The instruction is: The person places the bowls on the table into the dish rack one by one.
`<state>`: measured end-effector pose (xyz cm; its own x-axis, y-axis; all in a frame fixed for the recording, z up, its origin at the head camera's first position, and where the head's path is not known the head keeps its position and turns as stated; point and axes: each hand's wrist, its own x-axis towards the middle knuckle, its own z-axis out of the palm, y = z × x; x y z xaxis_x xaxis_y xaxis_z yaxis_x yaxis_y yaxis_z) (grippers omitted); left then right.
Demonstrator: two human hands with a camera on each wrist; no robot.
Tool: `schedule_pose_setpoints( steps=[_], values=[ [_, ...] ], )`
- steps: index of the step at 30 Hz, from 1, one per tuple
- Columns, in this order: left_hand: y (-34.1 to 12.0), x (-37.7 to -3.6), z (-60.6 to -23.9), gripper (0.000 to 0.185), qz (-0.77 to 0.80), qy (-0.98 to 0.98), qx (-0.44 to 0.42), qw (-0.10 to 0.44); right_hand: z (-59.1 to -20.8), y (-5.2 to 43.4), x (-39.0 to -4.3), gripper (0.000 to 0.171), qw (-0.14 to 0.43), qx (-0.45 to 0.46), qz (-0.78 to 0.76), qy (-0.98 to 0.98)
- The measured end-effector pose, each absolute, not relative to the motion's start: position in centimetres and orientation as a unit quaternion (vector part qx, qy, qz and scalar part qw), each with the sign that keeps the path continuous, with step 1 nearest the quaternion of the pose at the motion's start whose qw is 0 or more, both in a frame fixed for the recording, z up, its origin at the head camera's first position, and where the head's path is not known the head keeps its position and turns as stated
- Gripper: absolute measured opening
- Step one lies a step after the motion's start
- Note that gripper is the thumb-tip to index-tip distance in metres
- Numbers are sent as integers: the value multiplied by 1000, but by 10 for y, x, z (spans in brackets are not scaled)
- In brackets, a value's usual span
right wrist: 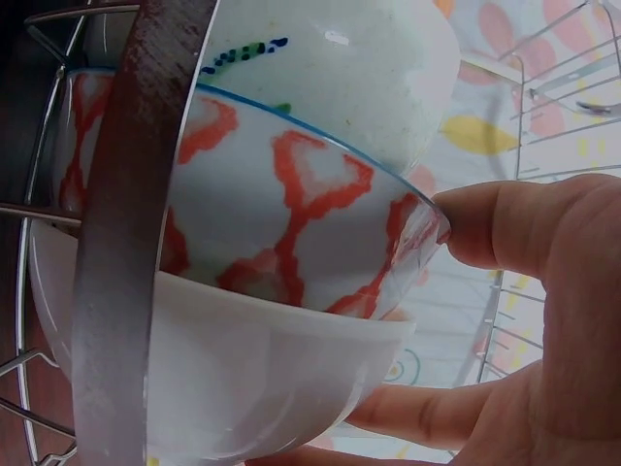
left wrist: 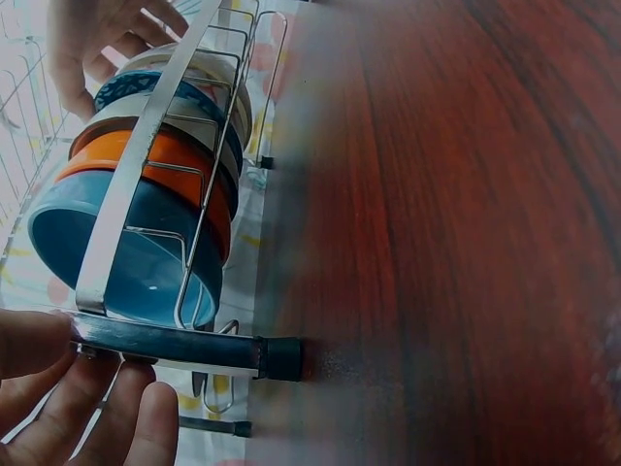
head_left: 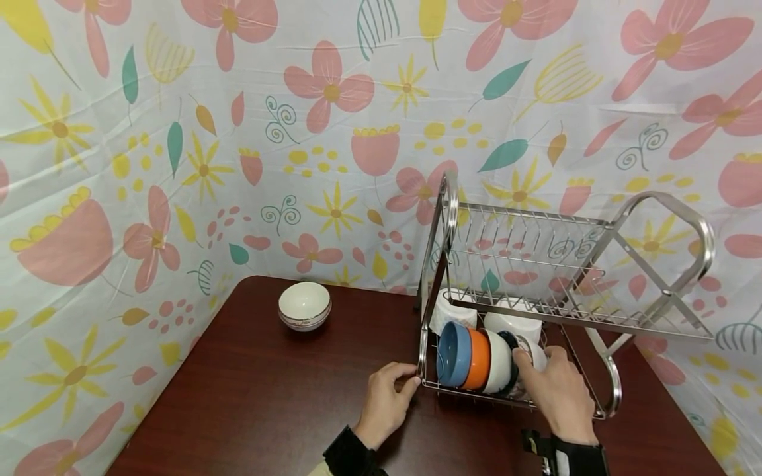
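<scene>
A two-tier metal dish rack (head_left: 423,344) stands on the table, with a row of bowls on edge along its lower front. From left to right come a blue bowl (head_left: 454,357), an orange bowl (head_left: 478,360), a white bowl (head_left: 499,363) and darker or patterned ones. My left hand (head_left: 385,402) pinches the rack's left end frame between thumb and fingers. At the row's right end, my right hand (head_left: 559,393) holds two bowls. Its thumb lies on the rim of a red-patterned bowl (right wrist: 320,184), and its fingers reach behind a plain white bowl (right wrist: 272,369).
White dishes (head_left: 455,312) sit at the back of the lower tier. Above them slopes the wire upper tier (head_left: 536,261). A small stack of white bowls (head_left: 304,305) stands on the brown table (head_left: 268,410) at the back left. Flowered cloth (head_left: 333,165) hangs behind.
</scene>
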<state>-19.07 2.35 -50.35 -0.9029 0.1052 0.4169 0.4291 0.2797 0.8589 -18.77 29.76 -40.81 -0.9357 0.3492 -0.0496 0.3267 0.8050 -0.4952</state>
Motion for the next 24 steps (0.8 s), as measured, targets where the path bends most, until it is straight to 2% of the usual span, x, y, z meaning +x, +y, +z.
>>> schedule_pose_setpoints(
  steps=[7, 10, 12, 18, 20, 24],
  values=[
    [23, -190, -502, 17, -577, -790, -163, 129, -408, 297, -189, 96, 24, -180, 258, -949],
    [23, -190, -502, 17, -577, -790, -163, 131, -411, 294, -187, 92, 52, -176, 262, -947],
    [23, -189, -502, 17, -575, -790, -165, 131, -413, 290, -187, 84, 103, -162, 274, -942],
    [23, -189, -504, 17, -573, -790, -167, 137, -420, 265, -192, 46, 326, -39, 292, -898],
    [23, -190, -504, 17, -574, -789, -168, 140, -422, 257, -192, 41, 366, -3, 297, -882],
    [23, -190, -503, 17, -572, -792, -165, 137, -425, 242, -193, 34, 401, 50, 321, -857]
  ],
)
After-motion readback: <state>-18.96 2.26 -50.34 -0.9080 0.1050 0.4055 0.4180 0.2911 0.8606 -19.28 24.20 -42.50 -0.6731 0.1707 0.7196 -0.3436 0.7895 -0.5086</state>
